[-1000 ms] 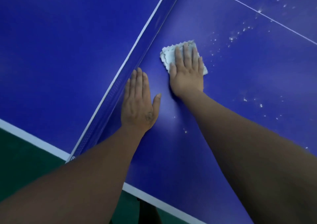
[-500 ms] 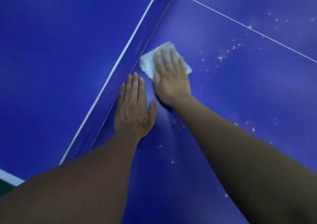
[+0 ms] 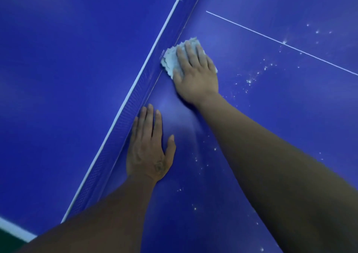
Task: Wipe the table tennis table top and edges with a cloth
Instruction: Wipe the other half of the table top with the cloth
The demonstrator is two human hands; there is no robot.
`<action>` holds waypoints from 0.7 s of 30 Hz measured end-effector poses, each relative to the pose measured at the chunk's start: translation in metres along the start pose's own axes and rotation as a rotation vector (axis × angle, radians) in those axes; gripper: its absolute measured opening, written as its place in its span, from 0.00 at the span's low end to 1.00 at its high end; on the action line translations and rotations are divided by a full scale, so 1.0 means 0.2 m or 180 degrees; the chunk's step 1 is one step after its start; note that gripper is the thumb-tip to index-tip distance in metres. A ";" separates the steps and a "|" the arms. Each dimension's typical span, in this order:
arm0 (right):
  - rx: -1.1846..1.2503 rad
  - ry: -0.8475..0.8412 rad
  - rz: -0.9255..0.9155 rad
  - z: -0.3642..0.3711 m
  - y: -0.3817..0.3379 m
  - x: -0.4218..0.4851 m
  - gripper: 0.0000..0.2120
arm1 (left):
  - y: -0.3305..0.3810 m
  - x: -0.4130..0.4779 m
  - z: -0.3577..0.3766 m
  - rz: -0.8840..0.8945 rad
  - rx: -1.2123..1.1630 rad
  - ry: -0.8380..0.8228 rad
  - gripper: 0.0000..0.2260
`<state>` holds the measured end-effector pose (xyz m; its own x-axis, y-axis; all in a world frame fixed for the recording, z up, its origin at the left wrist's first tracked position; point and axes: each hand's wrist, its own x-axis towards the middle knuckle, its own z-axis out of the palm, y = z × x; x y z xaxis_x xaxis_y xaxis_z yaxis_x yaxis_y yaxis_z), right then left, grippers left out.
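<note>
white cloth (image 3: 169, 61) against net (image 3: 133, 97), under right hand (image 3: 195, 80)

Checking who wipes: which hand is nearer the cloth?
Right. The right hand presses flat on the cloth; the left hand rests on the tabletop, apart from it.

Small pale folded cloth (image 3: 170, 60) with wavy edges, pressed flat on glossy blue worktop (image 3: 271, 117) right against foot of net (image 3: 143, 90), mostly covered by right hand (image 3: 195, 78), with white specks scattered across worktop nearby.
</note>
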<state>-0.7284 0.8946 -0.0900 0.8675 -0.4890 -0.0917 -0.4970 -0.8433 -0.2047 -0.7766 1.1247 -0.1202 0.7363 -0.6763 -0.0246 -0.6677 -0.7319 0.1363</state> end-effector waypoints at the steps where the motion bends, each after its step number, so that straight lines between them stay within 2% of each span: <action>1: -0.0041 -0.0017 -0.0013 0.00 0.03 0.05 0.32 | 0.00 0.00 0.00 -0.0005 0.0019 -0.0014 0.35; 4: -0.0128 -0.0015 0.0202 -0.02 0.21 0.16 0.33 | -0.01 0.00 0.02 -0.0001 0.0046 -0.0026 0.35; 9: -0.0283 0.0096 0.1311 -0.08 0.54 0.04 0.35 | -0.01 0.00 0.02 0.0001 0.0005 -0.0108 0.35; 11: -0.0463 0.0049 0.1471 -0.09 0.54 -0.01 0.37 | 0.00 0.00 0.02 -0.0011 -0.0042 -0.0164 0.35; 13: -0.0501 -0.0048 0.1456 -0.10 0.48 0.03 0.37 | 0.00 -0.01 0.01 -0.0009 -0.0071 -0.0205 0.35; 17: -0.0452 -0.0097 0.1063 -0.06 0.24 0.24 0.36 | 0.00 0.00 0.00 -0.0015 -0.0068 -0.0212 0.35; 21: -0.0307 0.0038 0.0729 -0.01 0.15 0.38 0.35 | 0.00 0.00 0.01 0.0012 -0.0079 -0.0230 0.36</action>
<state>-0.6770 0.8314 -0.1004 0.7320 -0.6719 -0.1133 -0.6809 -0.7273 -0.0860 -0.7768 1.1240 -0.1222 0.7232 -0.6840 -0.0955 -0.6669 -0.7275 0.1611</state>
